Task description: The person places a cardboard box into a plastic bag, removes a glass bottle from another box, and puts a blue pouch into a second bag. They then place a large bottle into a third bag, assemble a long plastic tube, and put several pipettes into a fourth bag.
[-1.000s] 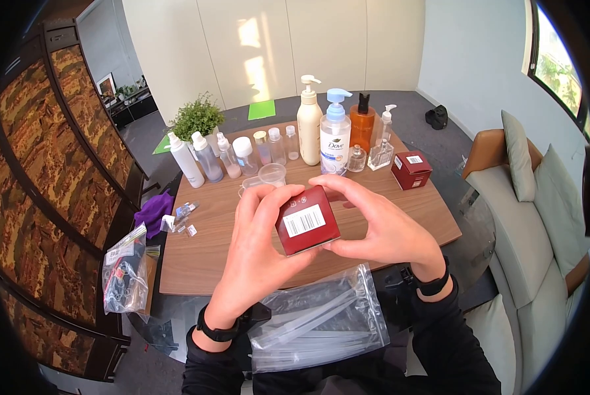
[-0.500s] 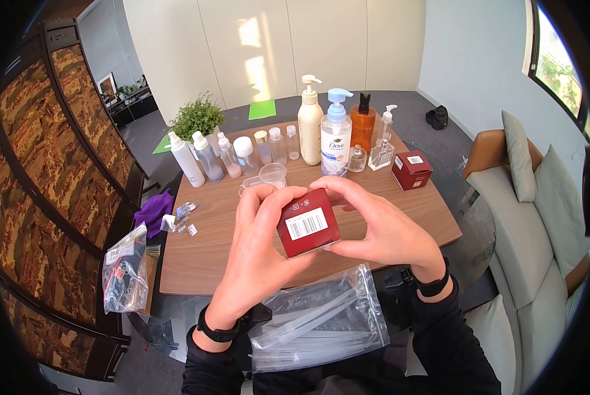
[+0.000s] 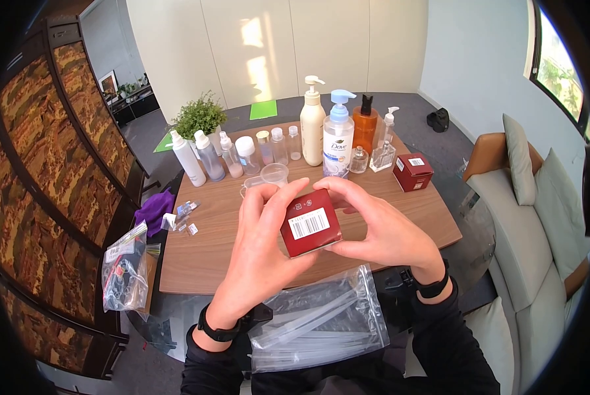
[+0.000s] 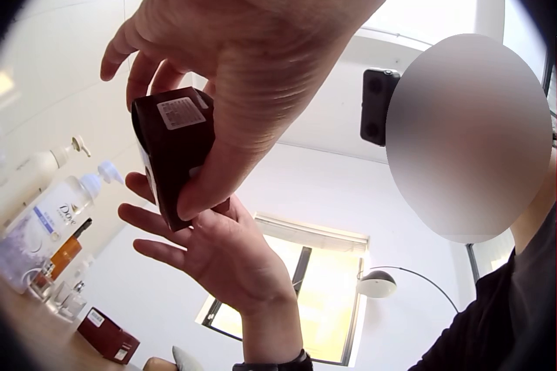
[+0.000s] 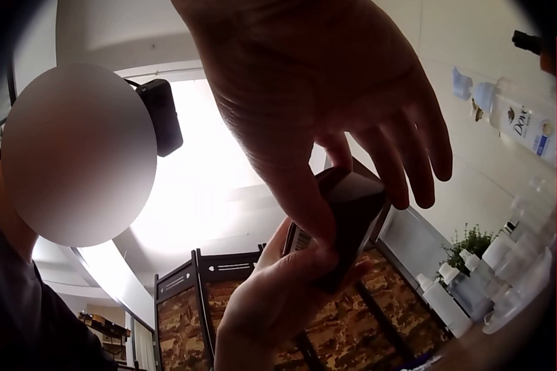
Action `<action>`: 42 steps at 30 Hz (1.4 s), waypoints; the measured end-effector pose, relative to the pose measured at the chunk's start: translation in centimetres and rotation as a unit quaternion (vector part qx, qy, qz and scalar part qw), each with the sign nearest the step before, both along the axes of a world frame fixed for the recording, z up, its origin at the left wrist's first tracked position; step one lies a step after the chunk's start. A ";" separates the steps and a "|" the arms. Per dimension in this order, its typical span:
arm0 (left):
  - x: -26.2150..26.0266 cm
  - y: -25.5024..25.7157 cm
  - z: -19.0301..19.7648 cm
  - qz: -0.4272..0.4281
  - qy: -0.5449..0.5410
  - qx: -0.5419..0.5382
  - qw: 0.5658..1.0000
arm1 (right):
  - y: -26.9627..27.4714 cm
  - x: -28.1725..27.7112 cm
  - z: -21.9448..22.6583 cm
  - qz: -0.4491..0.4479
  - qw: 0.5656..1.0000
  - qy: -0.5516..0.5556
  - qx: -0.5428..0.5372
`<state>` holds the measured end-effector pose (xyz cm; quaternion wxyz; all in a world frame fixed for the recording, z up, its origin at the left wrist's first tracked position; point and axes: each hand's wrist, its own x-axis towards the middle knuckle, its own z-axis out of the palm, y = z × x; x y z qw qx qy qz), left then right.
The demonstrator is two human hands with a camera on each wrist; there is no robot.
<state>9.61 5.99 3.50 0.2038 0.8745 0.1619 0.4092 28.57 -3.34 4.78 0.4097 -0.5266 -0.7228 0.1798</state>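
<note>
A small dark red box (image 3: pixel 301 242) with a white barcode label is held up above the table, its labelled face toward the head camera. My left hand (image 3: pixel 258 247) grips its left side, thumb underneath and fingers along the top. From the other side my right hand (image 3: pixel 393 237) pinches it, with the index finger at the upper edge and the thumb at the lower right corner. In the left wrist view the box (image 4: pixel 184 158) shows another small printed label. The remaining right fingers are spread out behind it. In the right wrist view the box (image 5: pixel 357 206) is in shadow.
A second red box (image 3: pixel 412 172) stands at the table's right. Pump bottles, including a Dove bottle (image 3: pixel 337 148), small travel bottles (image 3: pixel 231 158) and clear cups (image 3: pixel 274 174) line the back. A zip bag of plastic strips (image 3: pixel 321 322) lies in front; another filled bag (image 3: pixel 125 276) is left.
Between my hands the box has tilted, so its barcode face turns more squarely to the head camera. Both hands keep their hold and have barely moved.
</note>
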 end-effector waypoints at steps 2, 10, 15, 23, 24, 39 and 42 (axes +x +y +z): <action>0.0 0.1 -0.1 -0.003 -0.001 0.009 1.000 | 0.0 0.0 0.0 -0.002 1.000 -0.004 -0.001; 0.0 -0.1 0.0 -0.020 -0.015 -0.023 0.999 | 0.1 -0.1 0.0 -0.003 1.000 -0.005 0.000; 0.0 -0.3 0.2 -0.023 -0.014 -0.030 0.999 | 0.0 0.0 -0.3 0.004 1.000 0.027 0.005; -0.6 -0.6 1.1 -0.066 0.005 -0.001 0.998 | -1.1 0.1 0.8 0.002 0.993 0.112 0.031; -0.9 -0.4 1.1 -0.068 0.011 0.028 0.997 | -1.1 0.3 0.7 -0.004 0.995 0.087 0.046; -1.2 -0.5 1.0 -0.043 0.027 0.175 0.983 | -1.7 0.3 1.4 -0.009 0.997 0.022 0.074; -1.2 -0.5 1.2 -0.045 0.029 0.177 0.983 | -1.7 0.3 1.3 -0.011 0.997 0.019 0.078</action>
